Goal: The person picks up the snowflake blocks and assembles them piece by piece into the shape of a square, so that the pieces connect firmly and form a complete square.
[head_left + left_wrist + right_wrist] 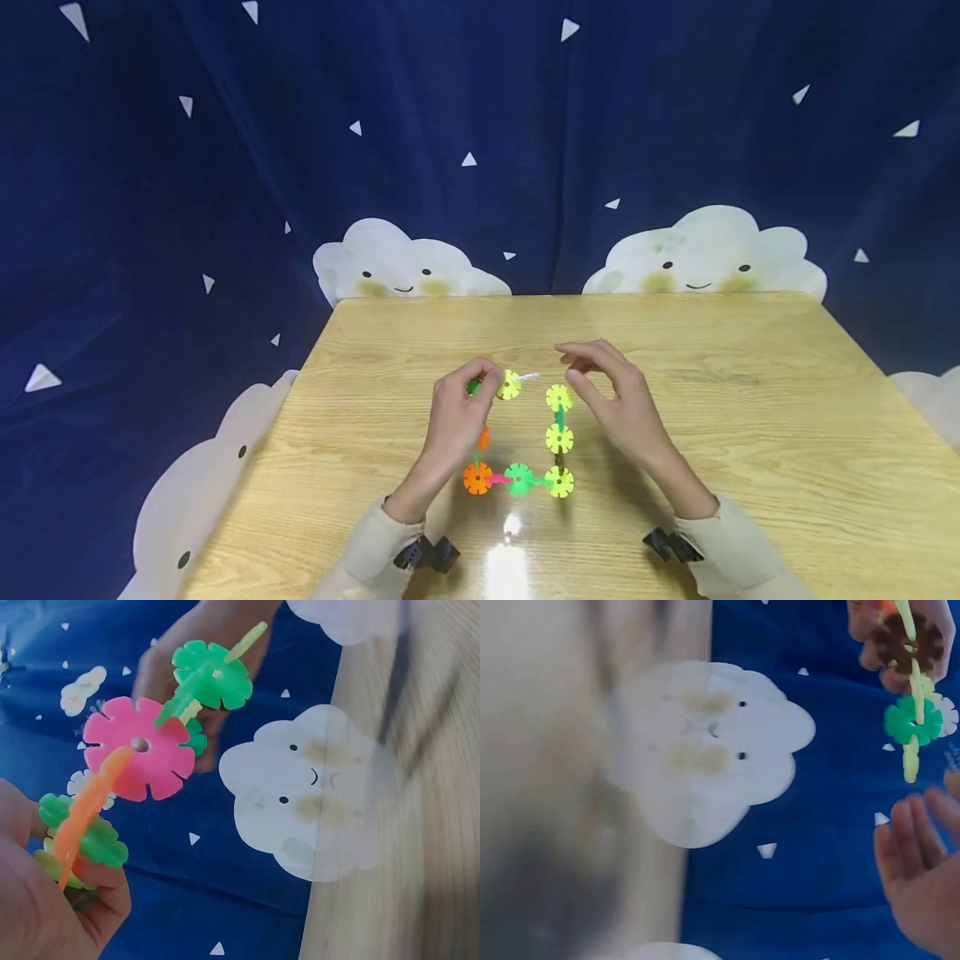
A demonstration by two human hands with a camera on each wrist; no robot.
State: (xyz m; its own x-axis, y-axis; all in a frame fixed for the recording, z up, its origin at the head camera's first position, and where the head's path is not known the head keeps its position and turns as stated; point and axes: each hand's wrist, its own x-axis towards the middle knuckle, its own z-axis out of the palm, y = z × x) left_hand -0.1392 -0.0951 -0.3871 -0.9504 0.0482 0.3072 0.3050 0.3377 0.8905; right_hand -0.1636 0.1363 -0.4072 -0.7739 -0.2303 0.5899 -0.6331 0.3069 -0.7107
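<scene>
A chain of notched plastic flower discs hangs above the table, bent into a frame with its top right gap unjoined. In the head view my left hand [459,412] pinches its top left corner, beside a yellow disc [510,384] and an edge-on white disc [528,377]. The left wrist view shows that hand's fingers around a green disc [101,844], near an orange disc [94,799] and a pink disc [139,750]. My right hand [618,400] is apart from the chain, fingers loosely bent and holding nothing, just right of the upper yellow disc [558,398].
Beneath the hands lies a wooden table [750,433]. A dark blue curtain [480,100] with white triangles and cloud faces stands behind it and at the sides. Each wrist wears a black strap mount, such as the left one [427,553].
</scene>
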